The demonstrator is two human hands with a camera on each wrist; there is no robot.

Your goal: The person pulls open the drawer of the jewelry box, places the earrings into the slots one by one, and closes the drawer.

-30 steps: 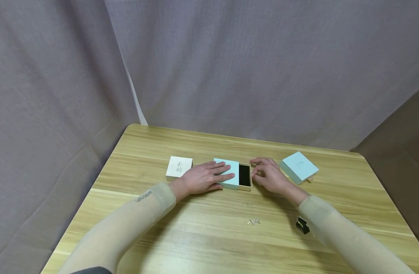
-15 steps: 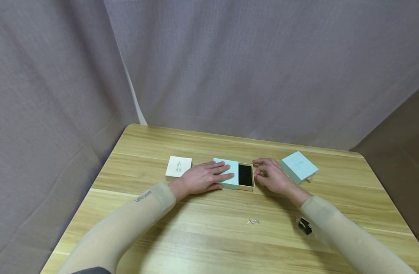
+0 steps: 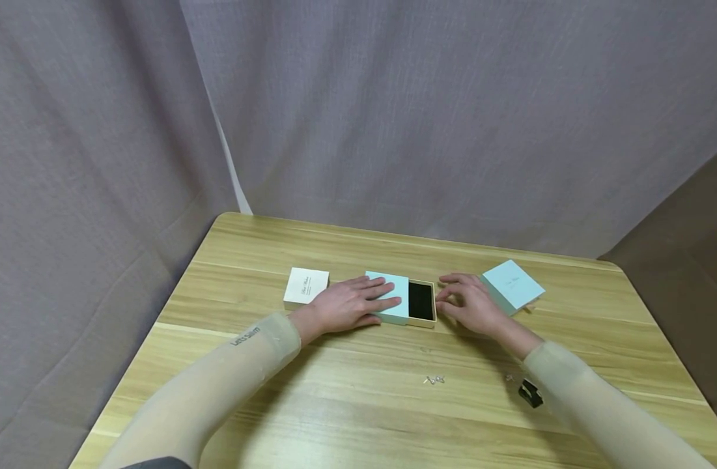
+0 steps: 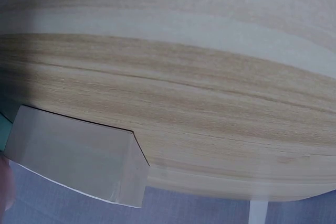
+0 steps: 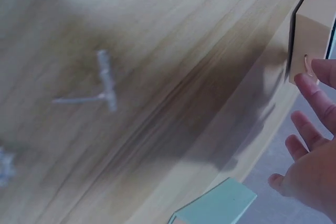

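My left hand (image 3: 349,305) lies spread over the pale mint sleeve (image 3: 400,284) of a small gift box, fingers straight. Out of the sleeve's right side sticks a cream drawer (image 3: 421,322) with a black lining (image 3: 421,301). My right hand (image 3: 472,305) is at the drawer's outer end. In the right wrist view its thumb and index finger pinch a thin ribbon pull (image 5: 307,62) on the drawer front (image 5: 315,22), while the other fingers are loosely bent. The left wrist view shows mostly table and a white box (image 4: 73,150) beside that hand.
A second mint box (image 3: 513,285) stands angled to the right, near my right hand. Nearer me lie small silvery jewellery pieces (image 3: 434,380) and a small black thing (image 3: 531,393) close to my right sleeve. Grey curtains (image 3: 422,117) hang behind the table.
The drawer has slid slightly farther right out of its sleeve, with my right hand moving right too. My left hand has stayed in place on the sleeve.
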